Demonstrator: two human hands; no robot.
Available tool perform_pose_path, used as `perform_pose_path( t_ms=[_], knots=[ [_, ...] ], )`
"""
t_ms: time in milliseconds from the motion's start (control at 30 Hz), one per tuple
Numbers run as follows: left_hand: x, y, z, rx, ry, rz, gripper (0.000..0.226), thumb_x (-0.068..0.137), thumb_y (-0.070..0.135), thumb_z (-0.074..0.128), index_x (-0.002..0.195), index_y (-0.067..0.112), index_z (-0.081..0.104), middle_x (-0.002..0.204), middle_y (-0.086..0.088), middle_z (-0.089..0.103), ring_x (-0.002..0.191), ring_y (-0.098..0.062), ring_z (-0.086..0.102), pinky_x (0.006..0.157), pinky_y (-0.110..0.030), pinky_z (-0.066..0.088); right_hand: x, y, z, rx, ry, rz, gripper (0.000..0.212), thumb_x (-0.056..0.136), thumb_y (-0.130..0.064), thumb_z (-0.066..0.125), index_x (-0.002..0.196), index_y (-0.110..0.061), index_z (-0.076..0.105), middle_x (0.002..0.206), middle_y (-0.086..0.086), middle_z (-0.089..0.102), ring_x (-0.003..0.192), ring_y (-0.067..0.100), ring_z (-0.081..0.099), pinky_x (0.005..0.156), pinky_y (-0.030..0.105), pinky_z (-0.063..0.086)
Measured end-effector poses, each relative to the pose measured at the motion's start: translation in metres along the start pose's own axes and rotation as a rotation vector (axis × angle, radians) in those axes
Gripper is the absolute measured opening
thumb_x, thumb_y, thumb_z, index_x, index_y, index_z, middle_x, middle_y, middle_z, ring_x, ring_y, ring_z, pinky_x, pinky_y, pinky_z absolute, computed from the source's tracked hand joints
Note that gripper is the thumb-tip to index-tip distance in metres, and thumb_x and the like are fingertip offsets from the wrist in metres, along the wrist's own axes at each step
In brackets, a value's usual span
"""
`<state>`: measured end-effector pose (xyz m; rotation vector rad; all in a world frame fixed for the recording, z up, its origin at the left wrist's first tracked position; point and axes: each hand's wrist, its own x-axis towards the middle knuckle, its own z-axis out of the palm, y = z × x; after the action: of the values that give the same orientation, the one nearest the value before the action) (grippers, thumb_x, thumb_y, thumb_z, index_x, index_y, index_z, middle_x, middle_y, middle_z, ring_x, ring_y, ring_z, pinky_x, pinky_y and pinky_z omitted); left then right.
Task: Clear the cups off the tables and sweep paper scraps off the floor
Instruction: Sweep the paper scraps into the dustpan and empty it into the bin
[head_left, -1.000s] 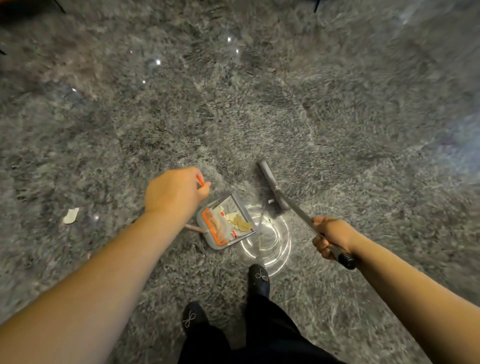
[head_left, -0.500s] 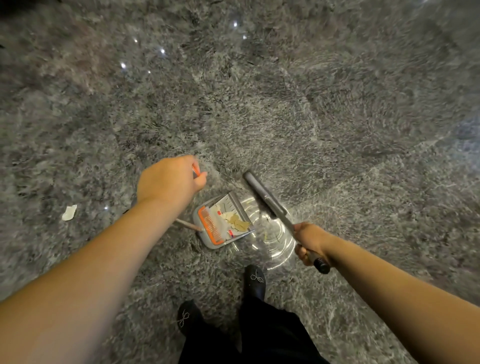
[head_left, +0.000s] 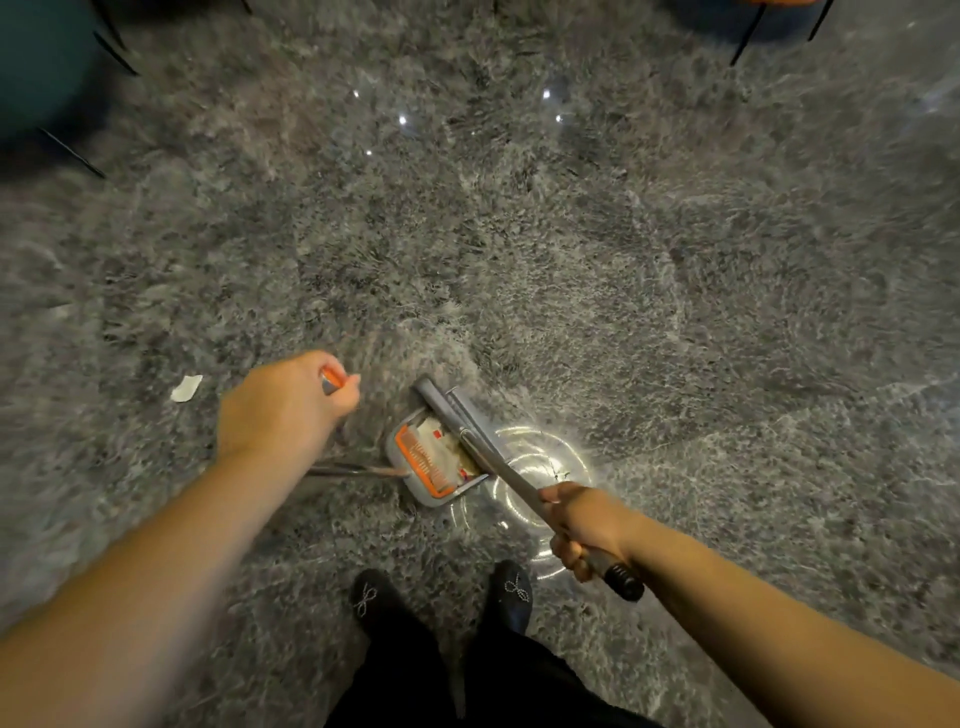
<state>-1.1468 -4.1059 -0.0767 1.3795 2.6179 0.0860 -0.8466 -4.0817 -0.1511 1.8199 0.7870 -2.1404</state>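
A: Looking down from the head camera: left hand (head_left: 283, 402) is curled tight round the orange-tipped top of the dustpan handle (head_left: 332, 378). The metal shaft runs out from under the wrist to the dustpan (head_left: 434, 457).

B: And the dustpan itself?

A: Grey with an orange comb strip, sitting on the shiny grey floor (head_left: 571, 234), just ahead of the two dark shoes (head_left: 511, 592). Pale paper scraps (head_left: 441, 451) lie inside it; the detail is blurred.

B: Right hand?

A: Right hand (head_left: 587, 525) is clenched round the broom handle (head_left: 519, 486), near its black end cap. The handle slants up and left across the open side of the pan, and the broom head (head_left: 431, 395) is at the pan's far edge. Touching or just over it, I cannot tell.

B: Anything loose on the floor?

A: One white paper scrap (head_left: 186, 388), left of the left hand and well apart from the pan. Thin dark chair legs (head_left: 748, 31) show at the top corners. A bright ringed reflection lies on the floor just right of the pan.
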Motion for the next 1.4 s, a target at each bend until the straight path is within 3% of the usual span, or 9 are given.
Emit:
perform_pose_path(
  t_ms=[233,400,600,700,833,1000,1133,1267,1400],
  knots=[
    [0.000,-0.101,-0.034,-0.138,0.103,-0.188,0.020,0.088,0.050,0.061,0.082,0.031,0.064,0.062,0.006,0.055,0.062,-0.023,0.051,0.055,-0.029,0.036,-0.009,-0.063,0.074,-0.084,-0.027,-0.051,0.024,0.102,-0.019,0.030,0.117,-0.027,0.048,0.056,0.004,0.040,0.030,0.007,0.030,0.036,0.010,0.028],
    [0.011,-0.178,-0.049,-0.172,0.144,-0.343,0.023,0.086,0.050,0.063,0.086,0.027,0.067,0.079,-0.007,0.069,0.073,-0.034,0.061,0.065,-0.036,0.049,-0.004,-0.115,0.135,-0.188,-0.078,-0.088,0.029,0.102,-0.013,0.028,0.119,-0.027,0.047,0.055,0.004,0.040,0.030,0.007,0.031,0.037,0.011,0.029],
    [0.018,-0.265,-0.068,-0.263,0.143,-0.475,0.024,0.086,0.048,0.063,0.086,0.025,0.067,0.078,-0.007,0.067,0.076,-0.033,0.061,0.070,-0.037,0.050,0.014,-0.177,0.211,-0.283,-0.157,-0.093,0.027,0.103,-0.011,0.027,0.120,-0.021,0.045,0.048,0.002,0.038,0.028,0.007,0.031,0.033,0.011,0.028],
    [0.018,-0.299,-0.077,-0.278,0.151,-0.526,0.022,0.088,0.045,0.064,0.081,0.024,0.064,0.070,-0.006,0.061,0.068,-0.029,0.056,0.064,-0.033,0.044,0.023,-0.199,0.246,-0.292,-0.169,-0.104,0.029,0.103,-0.012,0.028,0.126,-0.019,0.044,0.050,0.004,0.039,0.028,0.008,0.031,0.032,0.012,0.028],
    [0.017,-0.336,-0.086,-0.269,0.161,-0.636,0.021,0.089,0.043,0.063,0.075,0.028,0.058,0.082,-0.013,0.066,0.078,-0.034,0.060,0.067,-0.034,0.041,0.033,-0.229,0.290,-0.345,-0.194,-0.125,0.024,0.104,-0.011,0.029,0.119,-0.019,0.046,0.049,0.004,0.038,0.028,0.008,0.030,0.032,0.011,0.028],
    [0.025,-0.378,-0.090,-0.240,0.185,-0.771,0.026,0.089,0.041,0.060,0.089,0.016,0.069,0.089,-0.019,0.068,0.085,-0.039,0.064,0.073,-0.040,0.049,0.047,-0.279,0.340,-0.401,-0.257,-0.148,0.022,0.104,-0.007,0.027,0.103,-0.013,0.048,0.043,0.004,0.037,0.025,0.008,0.029,0.030,0.010,0.027],
    [0.039,-0.403,-0.086,-0.273,0.226,-0.868,0.023,0.088,0.040,0.063,0.078,0.020,0.065,0.074,-0.013,0.065,0.073,-0.036,0.062,0.064,-0.036,0.047,0.073,-0.332,0.378,-0.521,-0.248,-0.139,0.021,0.105,-0.009,0.026,0.113,-0.011,0.045,0.052,0.004,0.035,0.026,0.007,0.029,0.029,0.012,0.027],
    [0.063,-0.417,-0.079,-0.235,0.273,-0.956,0.022,0.086,0.043,0.066,0.076,0.024,0.066,0.053,0.007,0.042,0.052,-0.020,0.040,0.051,-0.028,0.031,0.108,-0.396,0.414,-0.645,-0.229,-0.122,0.032,0.104,-0.009,0.027,0.134,-0.011,0.040,0.059,0.005,0.034,0.026,0.008,0.032,0.029,0.013,0.030],
    [0.096,-0.433,-0.073,-0.183,0.235,-1.083,0.026,0.086,0.051,0.063,0.076,0.027,0.062,0.051,0.010,0.039,0.048,-0.015,0.034,0.048,-0.026,0.024,0.137,-0.460,0.452,-0.766,-0.225,-0.117,0.027,0.104,-0.010,0.031,0.128,-0.015,0.042,0.054,0.006,0.039,0.027,0.008,0.033,0.030,0.015,0.032]
  ],
)
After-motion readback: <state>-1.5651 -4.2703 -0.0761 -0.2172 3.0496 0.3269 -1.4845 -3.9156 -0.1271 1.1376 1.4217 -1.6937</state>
